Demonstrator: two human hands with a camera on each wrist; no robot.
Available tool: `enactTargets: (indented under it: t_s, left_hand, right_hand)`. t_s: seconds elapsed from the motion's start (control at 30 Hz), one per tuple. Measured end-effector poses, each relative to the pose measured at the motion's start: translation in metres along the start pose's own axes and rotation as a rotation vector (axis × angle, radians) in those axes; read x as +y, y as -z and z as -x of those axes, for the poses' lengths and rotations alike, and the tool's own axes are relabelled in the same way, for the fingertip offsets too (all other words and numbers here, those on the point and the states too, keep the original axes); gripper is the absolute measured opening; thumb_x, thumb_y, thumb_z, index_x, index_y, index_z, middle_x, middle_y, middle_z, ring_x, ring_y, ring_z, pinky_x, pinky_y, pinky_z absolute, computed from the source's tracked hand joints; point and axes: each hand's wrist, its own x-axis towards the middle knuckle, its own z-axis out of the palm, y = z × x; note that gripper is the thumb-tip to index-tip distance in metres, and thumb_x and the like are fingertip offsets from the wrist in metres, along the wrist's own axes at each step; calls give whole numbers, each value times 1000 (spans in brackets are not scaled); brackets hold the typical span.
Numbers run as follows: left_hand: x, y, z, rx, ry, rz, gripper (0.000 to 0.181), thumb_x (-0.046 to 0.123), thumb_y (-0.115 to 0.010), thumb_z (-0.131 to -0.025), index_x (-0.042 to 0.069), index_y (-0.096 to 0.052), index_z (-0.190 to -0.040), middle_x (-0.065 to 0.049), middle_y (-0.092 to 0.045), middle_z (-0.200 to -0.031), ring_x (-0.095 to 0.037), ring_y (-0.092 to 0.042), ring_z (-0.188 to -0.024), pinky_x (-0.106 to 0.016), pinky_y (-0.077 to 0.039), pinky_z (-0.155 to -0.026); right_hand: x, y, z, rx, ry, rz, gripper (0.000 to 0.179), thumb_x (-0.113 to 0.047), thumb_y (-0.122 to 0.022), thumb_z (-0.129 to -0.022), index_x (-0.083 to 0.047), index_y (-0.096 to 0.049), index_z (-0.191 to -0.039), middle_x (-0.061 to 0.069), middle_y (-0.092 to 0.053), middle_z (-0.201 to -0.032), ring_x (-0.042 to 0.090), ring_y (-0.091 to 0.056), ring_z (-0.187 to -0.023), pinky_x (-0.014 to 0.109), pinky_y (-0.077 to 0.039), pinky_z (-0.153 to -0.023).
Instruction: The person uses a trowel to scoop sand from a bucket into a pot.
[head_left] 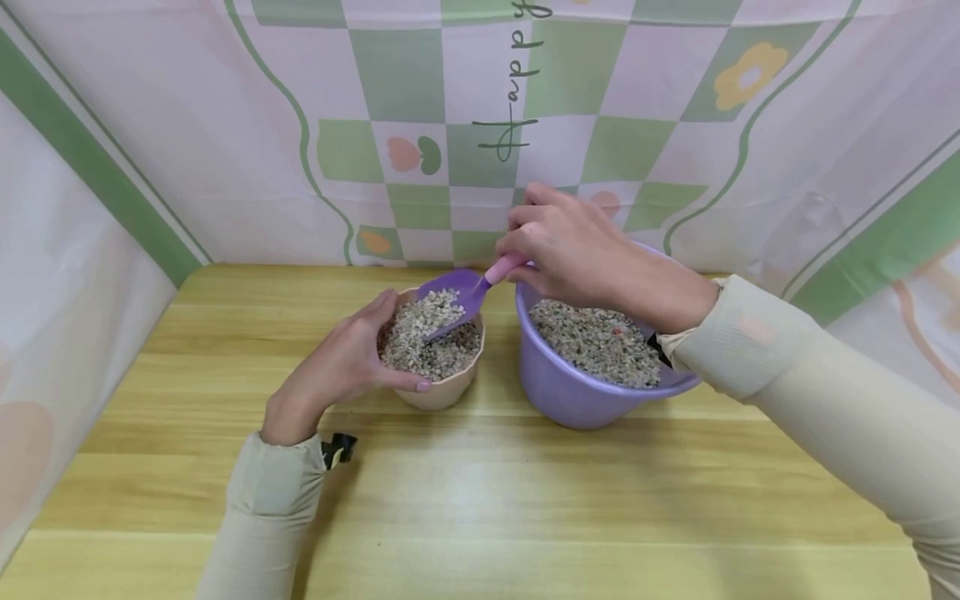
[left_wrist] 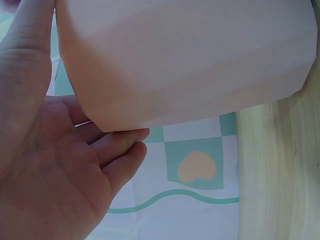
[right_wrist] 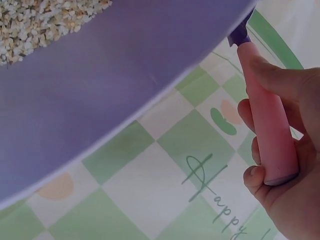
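A small peach flowerpot (head_left: pixel 442 393) with a wavy rim stands on the table, filled with pale gravel (head_left: pixel 412 342). My left hand (head_left: pixel 337 360) holds it from the left, thumb across the front; in the left wrist view, fingers bend around the far side of the pot (left_wrist: pixel 190 60). My right hand (head_left: pixel 573 246) grips the pink handle (right_wrist: pixel 270 125) of a purple shovel (head_left: pixel 472 292). The shovel's blade tilts down into the pot, its tip at the gravel. Part of the blade is covered by grains.
Right of the pot, under my right forearm, stands a larger lilac basin (head_left: pixel 555 383) with more gravel (head_left: pixel 600 342) in it. Behind rises a green-and-white checked cloth (head_left: pixel 397 75). The wooden table (head_left: pixel 480 500) extends toward me.
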Motion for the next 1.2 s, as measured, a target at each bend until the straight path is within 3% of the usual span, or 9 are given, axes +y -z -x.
enactTargets:
  t_s: [0.43,0.6,0.83,1.2]
  left_hand:
    - [-1,0,0,-7,-4,6,94,55,-93,-58,10,-48,-127,-1,-55,-115,-19,-57,-104,-39,-51,-92]
    - [-1,0,1,-6,2,-2,100,55,-92,-58,8,-47,-133,-2,-56,-117,-19,-57,-106,-40,-51,-94]
    - [0,0,1,-2,0,-11,97,55,-92,-58,9,-48,-132,-2,-56,-116,-19,-57,-104,-40,-51,-93]
    - [0,0,1,-5,5,4,89,52,-93,-59,12,-48,-124,-1,-56,-114,-19,-58,-102,-38,-53,-90]
  right_hand:
    - [-1,9,-3,11,50,53,6,-15,-81,-82,-13,-77,-85,4,-61,-78,27,-46,-81,34,-42,-59]
    - [-3,13,-5,5,52,75,9,-19,-81,-84,-14,-76,-80,2,-57,-74,26,-46,-81,33,-41,-55]
    - [-3,14,-7,60,114,143,14,-19,-81,-84,-11,-74,-75,4,-55,-68,28,-43,-74,33,-38,-58]
    - [1,24,-4,116,107,190,14,-21,-80,-86,-8,-78,-90,10,-66,-82,28,-48,-81,37,-46,-65]
